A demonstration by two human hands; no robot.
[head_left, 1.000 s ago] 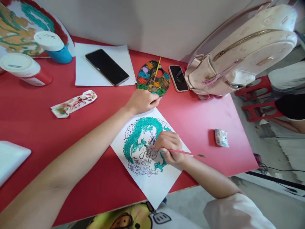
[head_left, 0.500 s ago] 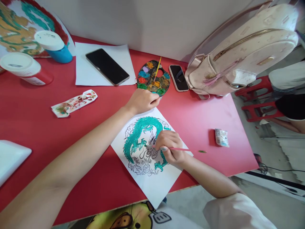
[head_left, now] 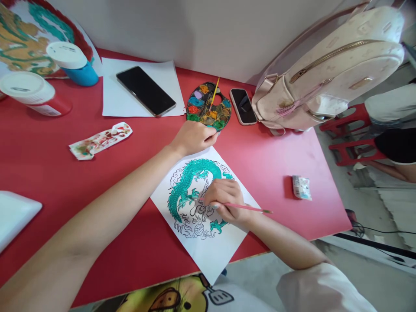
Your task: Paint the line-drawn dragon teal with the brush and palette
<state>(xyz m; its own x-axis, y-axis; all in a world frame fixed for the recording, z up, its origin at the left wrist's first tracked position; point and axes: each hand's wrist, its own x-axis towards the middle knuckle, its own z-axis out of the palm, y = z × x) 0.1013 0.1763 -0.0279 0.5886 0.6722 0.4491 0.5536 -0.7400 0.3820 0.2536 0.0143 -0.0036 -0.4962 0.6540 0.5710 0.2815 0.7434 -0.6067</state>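
A pink-handled paintbrush (head_left: pixel 240 206) is held by my right hand (head_left: pixel 224 198), its fingers closed round the handle. Its tip points left over the dragon drawing (head_left: pixel 185 186), near a claw painted teal. Teal covers most of the dragon's body; the clouds, flames and ball are black outline on white paper (head_left: pixel 211 258). My right hand hides part of the dragon's head. At the paper's far corner rests my left hand (head_left: pixel 195 138), fingers curled, against the near edge of the paint palette (head_left: pixel 196 102). What those fingers hold, if anything, is hidden. A yellow brush (head_left: pixel 215 93) lies across the palette.
On the red table (head_left: pixel 136 225) lie a large phone (head_left: pixel 146 91) on white sheets, a smaller phone (head_left: pixel 243 106), a paint-stained strip (head_left: pixel 100 141) and a small packet (head_left: pixel 301 187). Paint jars (head_left: pixel 79 73) stand far left. A backpack (head_left: pixel 312 82) leans back right; people sit beyond.
My right hand has shifted slightly left, and the paintbrush tip with it, toward the teal claw. The brush's rear end has dropped a little. My left hand stays in place.
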